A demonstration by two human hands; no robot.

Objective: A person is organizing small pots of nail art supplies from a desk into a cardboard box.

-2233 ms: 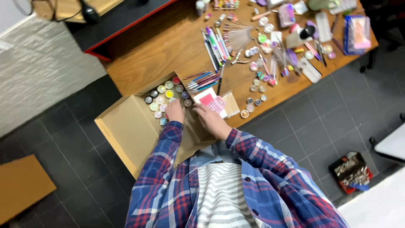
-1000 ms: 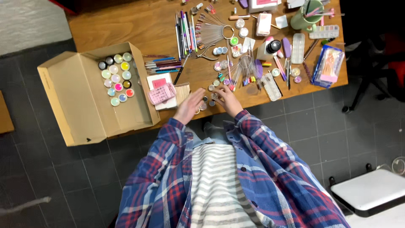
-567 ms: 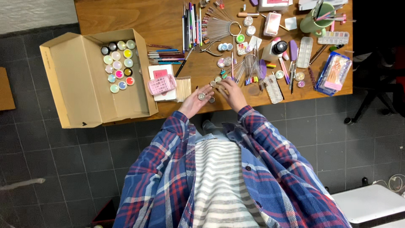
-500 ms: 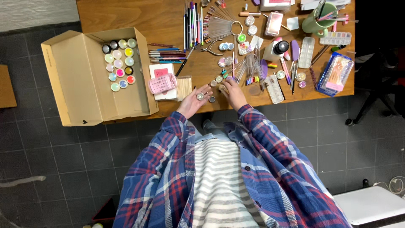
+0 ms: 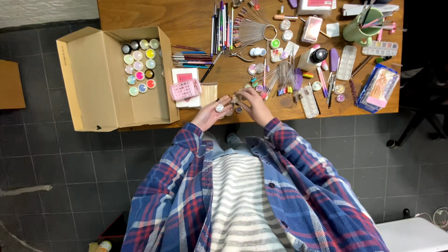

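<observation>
The left hand (image 5: 211,113) lies palm up at the near edge of the counter (image 5: 154,16), its fingers loosely curled around a small round silver-topped jar (image 5: 219,108) that rests against them. The right hand (image 5: 250,103) meets it from the other side, fingers bent inward and pinched over another small jar (image 5: 238,109) between the two hands; whether they grip its lid or only touch it is too small to tell.

A couple of seconds ago both hands were over at the open cardboard box (image 5: 100,79), among the rows of little coloured pots (image 5: 139,65) inside it. Since then they have come away to the counter's front edge and closed on each other, and over the last second they have hardly shifted. The work now in hand is on the loose jars, not the boxed ones.

Just beyond the left fingers lie a bundle of pale wooden sticks (image 5: 208,93) and a pink tray of small pieces (image 5: 185,89). Beyond the right fingers spreads a fan of nail sample sticks on a ring (image 5: 252,31), with more little jars, tweezers and brushes scattered about. Farther out stand a row of pens and brushes (image 5: 220,23), a green cup of tools (image 5: 357,29) and a blue-edged packet (image 5: 379,87) at the far right.
</observation>
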